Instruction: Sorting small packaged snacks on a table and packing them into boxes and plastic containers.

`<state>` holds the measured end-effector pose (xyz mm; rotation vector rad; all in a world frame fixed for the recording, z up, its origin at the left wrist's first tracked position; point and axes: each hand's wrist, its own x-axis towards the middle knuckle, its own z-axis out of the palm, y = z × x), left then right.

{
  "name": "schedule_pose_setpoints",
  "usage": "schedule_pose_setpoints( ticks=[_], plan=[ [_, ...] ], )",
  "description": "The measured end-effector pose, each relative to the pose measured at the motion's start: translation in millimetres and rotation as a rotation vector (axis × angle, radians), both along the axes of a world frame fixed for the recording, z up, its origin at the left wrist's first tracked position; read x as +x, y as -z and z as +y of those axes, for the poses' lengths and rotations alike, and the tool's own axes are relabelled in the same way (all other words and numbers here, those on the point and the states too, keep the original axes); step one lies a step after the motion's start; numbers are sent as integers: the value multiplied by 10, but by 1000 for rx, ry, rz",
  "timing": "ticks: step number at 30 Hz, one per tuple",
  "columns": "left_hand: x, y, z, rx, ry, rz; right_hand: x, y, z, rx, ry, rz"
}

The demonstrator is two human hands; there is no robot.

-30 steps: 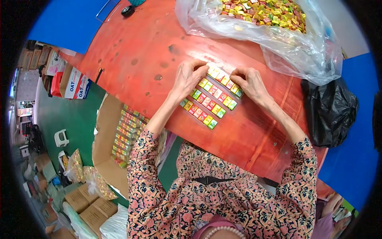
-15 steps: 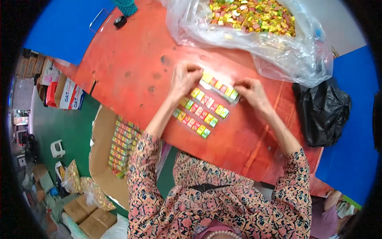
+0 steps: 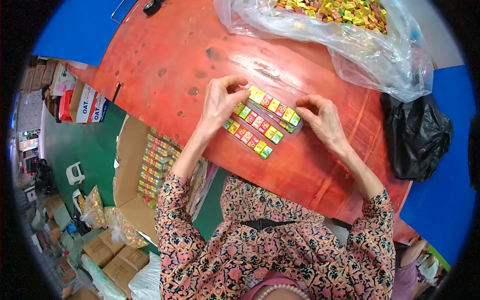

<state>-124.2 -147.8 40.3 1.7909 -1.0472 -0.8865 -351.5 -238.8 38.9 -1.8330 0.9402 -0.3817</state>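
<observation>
A clear-wrapped strip of small square candies (image 3: 273, 105), coloured yellow, red and green, spans the gap between my hands. My left hand (image 3: 218, 103) pinches its left end between thumb and fingers. At the right end, the curled thumb and fingers of my right hand (image 3: 324, 120) grip the strip. It lies over or right against another candy strip (image 3: 289, 126), most of which is hidden below it. Closer to me, two similar strips, a middle one (image 3: 257, 122) and a front one (image 3: 247, 138), rest slanted on the red tabletop (image 3: 165, 102).
An open clear plastic bag (image 3: 305, 37) of loose candies (image 3: 345, 14) lies at the far side. A black plastic bag (image 3: 417, 137) sits at the right edge. Below the table on the left, a cardboard box (image 3: 129, 160) holds stacked candy strips (image 3: 159, 162). A person's sleeve (image 3: 407, 272) shows lower right.
Both hands have brought the far strip toward me, onto or against the strip behind which a gap showed before. The view has shifted slightly, and the candy bag sits higher in it.
</observation>
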Motion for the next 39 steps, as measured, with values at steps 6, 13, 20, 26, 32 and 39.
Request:
schedule_pose_setpoints(
  ticks=[6, 13, 20, 26, 32, 39],
  plan=[
    [-11, 42, 43, 2, 44, -136, -139, -30, 187, -130, -59, 137],
    [107, 82, -157, 31, 208, 17, -79, 25, 187, 477, 110, -46],
    [158, -54, -255, -80, 122, 184, -41, -80, 31, 378, 110, -140],
    [162, -70, 234, -6, 60, 132, -7, -86, 421, 443, 9, -67],
    [97, 1, 387, 3, -7, 108, -46, -137, 527, 144, -66, 103],
    [118, 64, 337, 18, 16, 76, -27, -2, 596, 608, 104, -77]
  ],
)
